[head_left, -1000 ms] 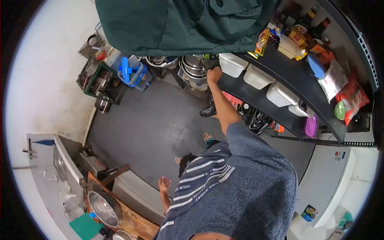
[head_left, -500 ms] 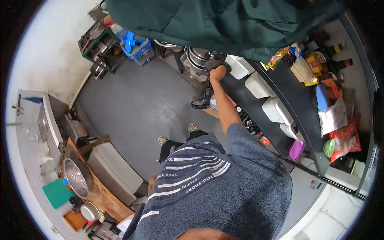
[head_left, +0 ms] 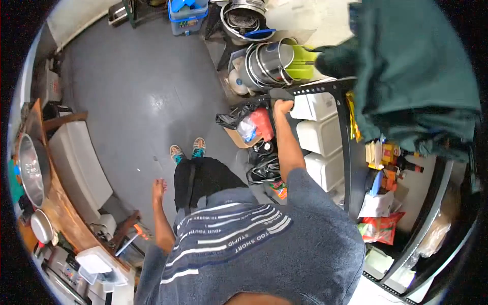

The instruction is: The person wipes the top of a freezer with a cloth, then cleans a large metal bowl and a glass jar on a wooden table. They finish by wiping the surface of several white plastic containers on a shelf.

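My right hand [head_left: 283, 105] is stretched forward at the front corner of the black metal shelf rack [head_left: 315, 89]. Its fingers are closed around a dark grey, cloth-like piece [head_left: 280, 94], whose exact kind is hard to make out. White plastic bins [head_left: 319, 134] line the shelf just right of that hand. Below it lie a black plastic bag [head_left: 238, 118] and a red bag [head_left: 262, 123] in a cardboard box. My left hand [head_left: 160, 188] hangs low beside my leg over the grey floor, its fingers loosely apart and holding nothing.
Stacked steel pots [head_left: 267, 63] and a blue-lidded tub [head_left: 188, 20] stand ahead. Dark green fabric [head_left: 417, 66] hangs at upper right. On the left, a wooden counter [head_left: 66, 218] carries a steel bowl [head_left: 34, 170]; a white chest [head_left: 84, 157] sits beside it.
My view has swung, so the green fabric now sits farther right and more pots show. My right hand still grips the dark piece at the rack; my left hand has come into fuller view.
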`<state>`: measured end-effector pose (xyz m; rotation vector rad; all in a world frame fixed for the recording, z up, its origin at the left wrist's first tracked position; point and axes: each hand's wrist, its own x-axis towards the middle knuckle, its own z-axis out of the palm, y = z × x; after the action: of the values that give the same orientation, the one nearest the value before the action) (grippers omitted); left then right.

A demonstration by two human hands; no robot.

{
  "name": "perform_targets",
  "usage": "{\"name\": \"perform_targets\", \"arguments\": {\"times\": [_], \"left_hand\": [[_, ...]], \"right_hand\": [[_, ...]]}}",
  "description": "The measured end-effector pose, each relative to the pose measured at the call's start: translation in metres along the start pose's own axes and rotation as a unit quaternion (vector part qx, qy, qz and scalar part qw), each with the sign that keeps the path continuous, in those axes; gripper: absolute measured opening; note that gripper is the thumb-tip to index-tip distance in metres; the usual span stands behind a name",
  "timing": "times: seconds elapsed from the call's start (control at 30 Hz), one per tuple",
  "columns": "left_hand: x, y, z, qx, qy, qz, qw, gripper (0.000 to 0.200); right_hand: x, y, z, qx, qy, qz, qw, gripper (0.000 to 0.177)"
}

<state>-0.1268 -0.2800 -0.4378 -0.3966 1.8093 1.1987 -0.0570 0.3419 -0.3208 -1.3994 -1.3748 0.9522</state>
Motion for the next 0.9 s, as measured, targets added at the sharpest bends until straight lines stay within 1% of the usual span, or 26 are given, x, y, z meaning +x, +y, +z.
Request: {"name": "perform_targets", "arguments": {"times": [0.07, 0.1, 0.17, 0.23, 0.27, 0.3, 0.37, 0.43, 0.47, 0.5, 0.53, 0.57, 0.6, 0.67, 0.73, 0.77, 0.83, 0.87, 0.9], "left_hand": [[0.002, 0.002, 0.014, 0.003, -0.024, -0.004, 1.000, 0.030], [0.002, 0.000, 0.019, 0.011, -0.042, 0.001, 0.999, 0.026], [-0.012, -0.012, 0.020, 0.019, -0.061, -0.013, 0.998, 0.023], [-0.009, -0.013, 0.016, 0.011, -0.021, 0.015, 1.000, 0.020], [-0.008, -0.016, 0.016, 0.006, -0.001, 0.029, 1.000, 0.018], [-0.007, -0.017, 0.014, 0.006, -0.003, 0.025, 1.000, 0.018], [0.002, -0.022, 0.008, 0.029, -0.002, 0.009, 1.000, 0.018], [0.007, -0.026, 0.007, 0.042, -0.006, -0.001, 0.999, 0.019], [0.008, -0.028, 0.009, 0.049, 0.000, 0.000, 0.999, 0.020], [0.008, -0.032, 0.013, 0.055, 0.007, 0.000, 0.998, 0.021], [0.008, -0.035, 0.018, 0.059, 0.014, 0.000, 0.998, 0.023], [0.004, -0.039, 0.023, 0.055, 0.010, -0.003, 0.998, 0.023], [0.001, -0.045, 0.029, 0.057, 0.004, 0.010, 0.998, 0.024], [-0.004, -0.054, 0.042, 0.059, -0.003, 0.038, 0.998, 0.028], [-0.021, -0.057, 0.064, 0.054, 0.004, 0.045, 0.998, 0.030], [-0.030, -0.053, 0.077, 0.055, 0.010, 0.055, 0.997, 0.033], [-0.048, -0.046, 0.096, 0.055, 0.020, 0.065, 0.996, 0.036], [-0.059, -0.044, 0.105, 0.072, 0.031, 0.055, 0.995, 0.037], [-0.069, -0.043, 0.116, 0.088, 0.042, 0.045, 0.994, 0.039]], "right_hand": [[-0.003, 0.036, -0.008, 0.017, 0.029, 0.032, 0.999, 0.027], [-0.003, 0.040, -0.013, 0.004, 0.024, 0.029, 0.999, 0.027], [-0.005, 0.035, -0.043, 0.051, 0.026, 0.041, 0.998, 0.029], [-0.020, 0.013, -0.077, 0.144, 0.039, 0.064, 0.987, 0.027], [-0.033, 0.000, -0.092, 0.122, 0.033, 0.011, 0.992, 0.027], [-0.045, -0.012, -0.104, 0.102, 0.025, -0.041, 0.994, 0.028], [-0.066, -0.029, -0.122, 0.109, 0.023, -0.048, 0.993, 0.030], [-0.068, -0.020, -0.131, 0.114, 0.024, -0.056, 0.992, 0.033], [-0.065, -0.005, -0.138, 0.024, 0.005, -0.110, 0.994, 0.035], [-0.063, 0.009, -0.145, -0.067, -0.016, -0.162, 0.984, 0.038], [-0.055, 0.030, -0.155, -0.158, -0.038, -0.213, 0.963, 0.040], [-0.044, 0.053, -0.162, -0.239, -0.112, -0.206, 0.942, 0.039], [-0.027, 0.075, -0.164, -0.316, -0.186, -0.197, 0.909, 0.039], [-0.018, 0.077, -0.129, -0.409, -0.246, -0.298, 0.827, 0.034], [0.012, 0.122, -0.112, -0.509, -0.296, -0.223, 0.777, 0.036], [0.021, 0.127, -0.097, -0.508, -0.297, -0.226, 0.776, 0.036], [0.032, 0.133, -0.068, -0.607, -0.342, -0.217, 0.684, 0.056], [0.031, 0.132, -0.059, -0.606, -0.344, -0.219, 0.683, 0.056], [0.030, 0.131, -0.049, -0.596, -0.314, -0.239, 0.699, 0.057]]}}
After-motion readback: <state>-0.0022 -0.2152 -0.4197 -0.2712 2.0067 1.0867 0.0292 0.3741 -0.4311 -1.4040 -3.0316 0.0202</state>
